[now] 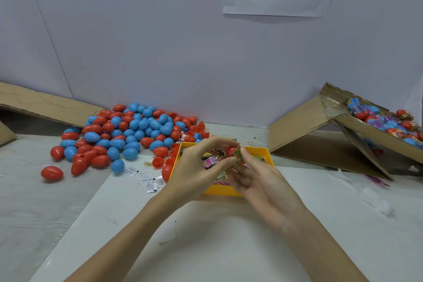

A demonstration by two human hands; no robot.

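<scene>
Head view: we see the left hand (196, 171) pinching a red egg (231, 150) between thumb and forefinger, just above the yellow tray (220, 190), while the right hand (258, 181) grips the printed sleeve (238, 158) half on it. We judge the sleeving is midway (the next move needs a straight, even pull). The tray holds loose sleeves (209, 160); the cardboard box (377, 137) holds finished eggs (389, 122).
</scene>
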